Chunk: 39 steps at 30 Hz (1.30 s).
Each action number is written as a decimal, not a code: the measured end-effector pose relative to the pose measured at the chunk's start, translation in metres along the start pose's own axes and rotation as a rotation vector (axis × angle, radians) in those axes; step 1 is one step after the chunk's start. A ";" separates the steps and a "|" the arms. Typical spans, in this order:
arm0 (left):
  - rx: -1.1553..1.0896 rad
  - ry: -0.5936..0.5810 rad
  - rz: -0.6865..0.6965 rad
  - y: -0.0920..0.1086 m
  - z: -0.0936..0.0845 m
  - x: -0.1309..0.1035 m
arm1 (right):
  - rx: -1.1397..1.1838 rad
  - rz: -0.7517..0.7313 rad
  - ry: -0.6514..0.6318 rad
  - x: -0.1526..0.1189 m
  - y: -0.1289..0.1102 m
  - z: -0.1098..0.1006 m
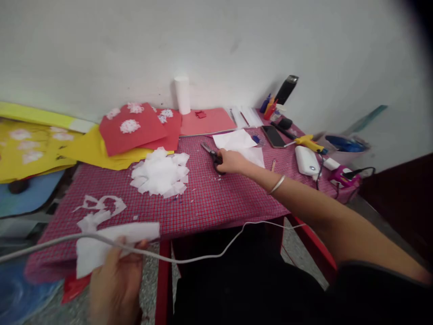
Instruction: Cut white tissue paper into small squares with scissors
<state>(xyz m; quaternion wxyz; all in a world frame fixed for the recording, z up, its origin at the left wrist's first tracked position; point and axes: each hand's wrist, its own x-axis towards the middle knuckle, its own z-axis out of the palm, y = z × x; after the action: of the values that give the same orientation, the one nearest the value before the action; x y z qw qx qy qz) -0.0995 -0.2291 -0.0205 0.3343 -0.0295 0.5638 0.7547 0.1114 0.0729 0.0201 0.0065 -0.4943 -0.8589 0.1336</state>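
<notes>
My right hand [229,161] reaches across the table, its fingers closed on the dark handles of a pair of scissors [210,152]. The blades point up and to the left, close to some white paper sheets [235,139]. At the lower left my left hand [117,275], slightly blurred, grips white paper [93,250] over the table's front edge. Left of the scissors lies a pile of cut white paper pieces [160,174] with jagged edges. Curled white paper scraps [104,205] rest just beyond my left hand.
Red cards [131,140] with paper blossoms and yellow sheets [20,146] lie at the left. A white roll [182,95] stands by the wall. On the right are a phone [274,136], a yellow glue gun [308,142] and a white device [307,160]. A cable [203,258] hangs across the front.
</notes>
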 end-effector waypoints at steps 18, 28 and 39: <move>-0.105 -0.582 -0.290 0.009 0.243 0.077 | 1.853 -0.641 -0.676 -0.052 0.089 0.014; -0.008 -0.503 -0.219 -0.003 0.240 0.071 | 1.957 -0.555 -0.806 -0.042 0.096 0.037; 0.290 -0.804 0.097 -0.016 0.220 0.074 | 1.939 -0.453 -0.895 -0.041 0.090 0.038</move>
<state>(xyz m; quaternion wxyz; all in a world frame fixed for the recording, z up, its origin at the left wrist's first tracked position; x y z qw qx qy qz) -0.0746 -0.0007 0.0146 0.4923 0.3408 0.4898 0.6338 0.2034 0.0722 -0.0325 0.1047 -0.0162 -0.3841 0.9172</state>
